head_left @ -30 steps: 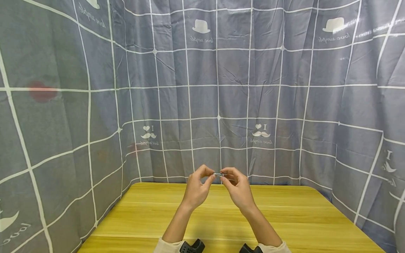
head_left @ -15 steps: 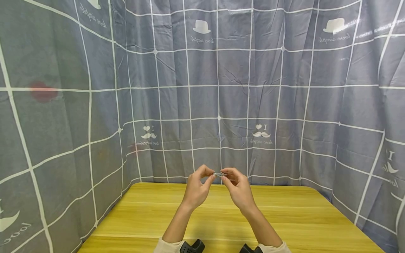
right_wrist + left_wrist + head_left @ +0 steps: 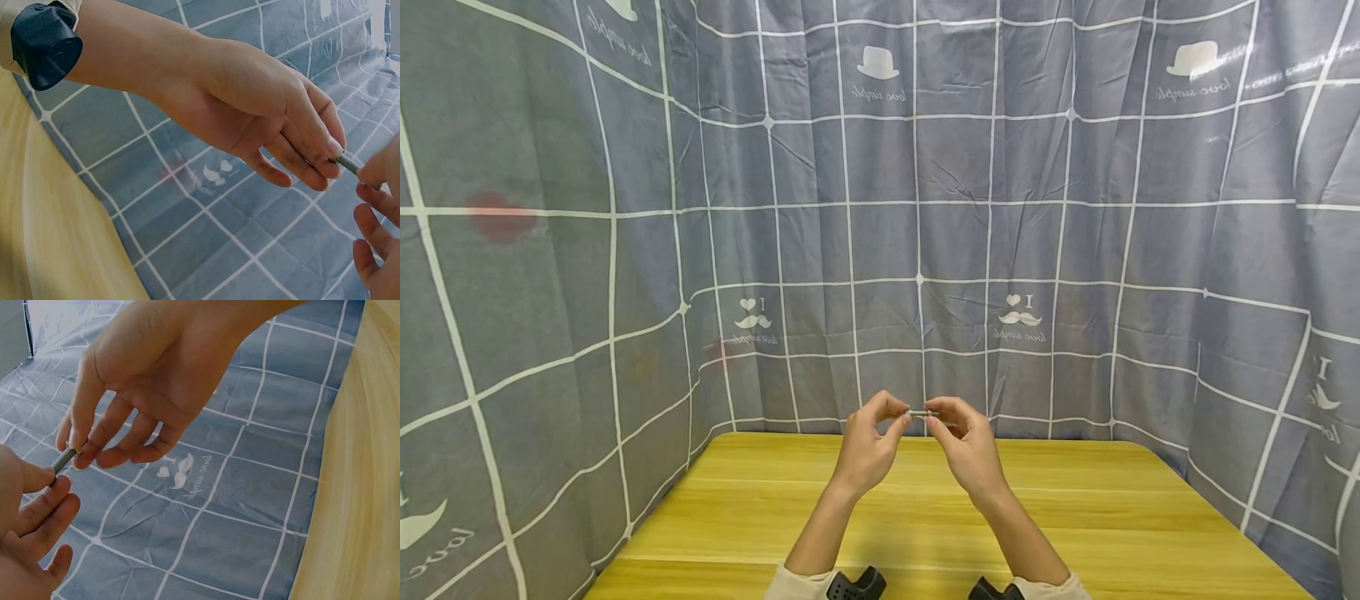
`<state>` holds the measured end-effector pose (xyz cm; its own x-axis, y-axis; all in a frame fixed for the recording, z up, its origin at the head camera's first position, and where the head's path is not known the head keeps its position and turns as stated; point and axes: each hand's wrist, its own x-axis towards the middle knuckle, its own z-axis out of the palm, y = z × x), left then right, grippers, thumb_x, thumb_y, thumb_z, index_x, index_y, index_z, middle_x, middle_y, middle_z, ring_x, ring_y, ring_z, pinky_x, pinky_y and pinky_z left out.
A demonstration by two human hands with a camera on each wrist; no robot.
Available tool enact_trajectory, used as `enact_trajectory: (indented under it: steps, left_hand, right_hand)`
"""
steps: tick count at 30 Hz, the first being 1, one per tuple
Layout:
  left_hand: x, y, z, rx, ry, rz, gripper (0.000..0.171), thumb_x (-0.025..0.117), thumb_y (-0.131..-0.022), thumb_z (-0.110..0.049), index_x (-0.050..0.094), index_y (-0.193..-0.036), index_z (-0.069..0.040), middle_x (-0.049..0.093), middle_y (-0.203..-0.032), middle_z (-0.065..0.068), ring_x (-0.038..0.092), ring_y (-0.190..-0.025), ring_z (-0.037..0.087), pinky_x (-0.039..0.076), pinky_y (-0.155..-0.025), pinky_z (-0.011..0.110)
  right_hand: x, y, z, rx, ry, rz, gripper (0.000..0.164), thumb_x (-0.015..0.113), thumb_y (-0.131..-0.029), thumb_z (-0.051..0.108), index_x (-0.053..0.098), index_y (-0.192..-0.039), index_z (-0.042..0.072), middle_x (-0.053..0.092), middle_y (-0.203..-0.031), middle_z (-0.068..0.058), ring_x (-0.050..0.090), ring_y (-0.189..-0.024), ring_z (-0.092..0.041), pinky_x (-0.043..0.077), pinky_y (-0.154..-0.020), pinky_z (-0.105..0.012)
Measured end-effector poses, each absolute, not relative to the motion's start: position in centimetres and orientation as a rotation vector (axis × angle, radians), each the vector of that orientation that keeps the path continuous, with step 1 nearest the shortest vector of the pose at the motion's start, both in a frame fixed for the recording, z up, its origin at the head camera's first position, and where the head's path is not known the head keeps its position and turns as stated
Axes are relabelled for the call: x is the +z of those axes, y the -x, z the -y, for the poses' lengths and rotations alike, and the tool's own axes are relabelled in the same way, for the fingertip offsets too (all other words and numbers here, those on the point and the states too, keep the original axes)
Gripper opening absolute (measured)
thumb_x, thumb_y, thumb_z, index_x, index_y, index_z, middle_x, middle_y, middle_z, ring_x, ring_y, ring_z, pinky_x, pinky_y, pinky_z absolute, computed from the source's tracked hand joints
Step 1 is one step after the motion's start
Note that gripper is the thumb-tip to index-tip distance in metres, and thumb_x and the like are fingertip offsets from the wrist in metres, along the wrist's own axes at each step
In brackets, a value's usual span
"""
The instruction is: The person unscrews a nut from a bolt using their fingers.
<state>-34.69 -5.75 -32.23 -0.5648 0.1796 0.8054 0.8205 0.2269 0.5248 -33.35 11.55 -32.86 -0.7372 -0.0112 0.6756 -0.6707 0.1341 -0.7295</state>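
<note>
A small metal bolt [image 3: 919, 412] lies level between my two hands, above the far edge of the table. My left hand [image 3: 867, 450] pinches its left end between thumb and forefinger. My right hand [image 3: 972, 454] pinches the other end, where a wider metal piece shows, mostly covered by the fingertips. In the left wrist view the threaded shank of the bolt [image 3: 61, 462] is bare between the two sets of fingers. From the right wrist view, my left hand [image 3: 262, 106] has its lower fingers loosely bent, away from the bolt.
A yellow wood-grain table [image 3: 760, 500] lies below the hands. Grey-blue checked curtains [image 3: 955, 242] hang behind it and at both sides. A black wrist device [image 3: 856, 583] sits on the left cuff, another black wrist device [image 3: 992, 590] on the right.
My right thumb and fingertips have shifted very slightly to the right at the bolt's end. My left hand and its pinch on the bolt stay in place.
</note>
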Motion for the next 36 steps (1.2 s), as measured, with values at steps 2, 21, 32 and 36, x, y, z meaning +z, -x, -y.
enact_trajectory:
  steps: [2, 21, 32, 36]
  left_hand:
    - [-32.22, 34.64, 5.76, -1.365, 0.918, 1.901, 0.006, 0.067, -0.101, -0.008, 0.067, -0.102, -0.002, 0.071, -0.102, 0.005, 0.069, -0.106, 0.029, 0.052, -0.097, 0.053]
    - [-32.13, 34.63, 5.82, -1.375, 0.922, 1.898, 0.005, 0.068, -0.101, -0.009, 0.067, -0.102, -0.003, 0.072, -0.101, 0.004, 0.069, -0.105, 0.029, 0.053, -0.096, 0.054]
    - [-32.26, 34.63, 5.79, -1.365, 0.918, 1.905, 0.004, 0.068, -0.101, -0.006, 0.067, -0.103, -0.003, 0.072, -0.103, 0.006, 0.069, -0.107, 0.032, 0.053, -0.095, 0.057]
    - [-32.30, 34.63, 5.76, -1.370, 0.917, 1.907, 0.003, 0.067, -0.101, -0.007, 0.068, -0.103, -0.005, 0.072, -0.104, 0.005, 0.068, -0.107, 0.032, 0.052, -0.095, 0.058]
  right_hand:
    - [-32.84, 33.33, -11.54, 1.653, -0.647, 1.907, 0.021, 0.069, -0.101, 0.007, 0.070, -0.122, 0.006, 0.070, -0.117, -0.009, 0.066, -0.105, -0.028, 0.054, -0.088, -0.034]
    - [-32.92, 33.44, -11.52, 1.639, -0.622, 1.925, 0.021, 0.069, -0.102, 0.016, 0.072, -0.120, 0.005, 0.071, -0.114, -0.008, 0.067, -0.103, -0.026, 0.053, -0.089, -0.035]
    - [-32.92, 33.33, -11.53, 1.654, -0.653, 1.934, 0.026, 0.069, -0.101, 0.012, 0.068, -0.126, 0.007, 0.069, -0.119, -0.009, 0.066, -0.106, -0.027, 0.053, -0.090, -0.039]
    - [-32.90, 33.32, -11.50, 1.645, -0.618, 1.952, 0.021, 0.066, -0.104, 0.016, 0.071, -0.122, 0.005, 0.072, -0.109, -0.007, 0.068, -0.102, -0.025, 0.053, -0.092, -0.043]
